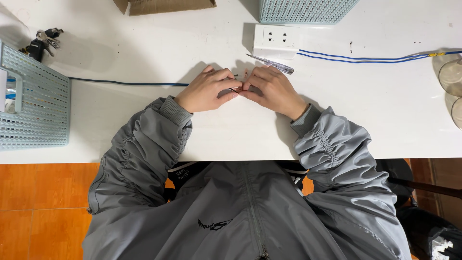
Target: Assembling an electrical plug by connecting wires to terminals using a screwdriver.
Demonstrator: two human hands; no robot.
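Your grey jacket sleeves (144, 144) fill the near edge, both hands meeting over the white table (375, 120).

Your left hand (207, 91) and right hand (274, 91) pinch a thin dark wire (234, 89) between their fingertips, at the table's middle, just in front of the white socket block (275, 42). The wire looks light, springy and slippery, so hold it close to the end. A tester screwdriver (272, 64) lies just beyond your right hand; blue cables (361, 58) run off right.

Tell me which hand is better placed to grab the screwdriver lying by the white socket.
Right. The right hand lies just below the screwdriver, while the left hand sits farther off; both pinch a thin wire.
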